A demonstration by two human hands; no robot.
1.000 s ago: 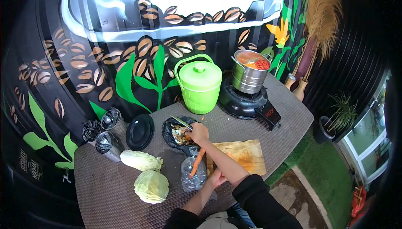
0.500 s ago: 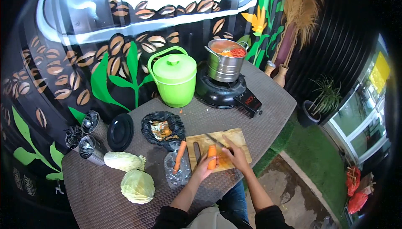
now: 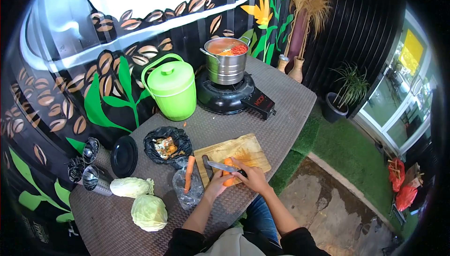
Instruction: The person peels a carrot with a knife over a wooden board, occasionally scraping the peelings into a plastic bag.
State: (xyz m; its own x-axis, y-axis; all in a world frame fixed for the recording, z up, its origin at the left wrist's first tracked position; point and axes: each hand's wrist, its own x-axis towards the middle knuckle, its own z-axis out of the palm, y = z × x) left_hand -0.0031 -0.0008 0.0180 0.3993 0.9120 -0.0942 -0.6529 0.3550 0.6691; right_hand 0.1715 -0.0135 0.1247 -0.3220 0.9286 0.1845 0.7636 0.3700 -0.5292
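Observation:
Over the wooden cutting board (image 3: 255, 150), my left hand (image 3: 217, 184) is closed around an orange carrot (image 3: 228, 179). My right hand (image 3: 254, 179) grips the dark handle of a knife (image 3: 221, 166), whose blade lies across the carrot and points left. A second carrot (image 3: 189, 174) rests on a clear plastic bag (image 3: 188, 197) left of the board. Behind that bag, a black plastic bag (image 3: 154, 139) holds scraps.
A green lidded bucket (image 3: 173, 92) stands behind the board, beside a steel pot (image 3: 226, 71) on a black stove (image 3: 225, 97). Two cabbages (image 3: 149, 213) (image 3: 131, 187), black plates (image 3: 124, 156) and metal utensil holders (image 3: 97, 180) are at the left.
The knife has swung from above the right part of the board to lie across the carrot. The camera view has shifted, so the table items appear farther left.

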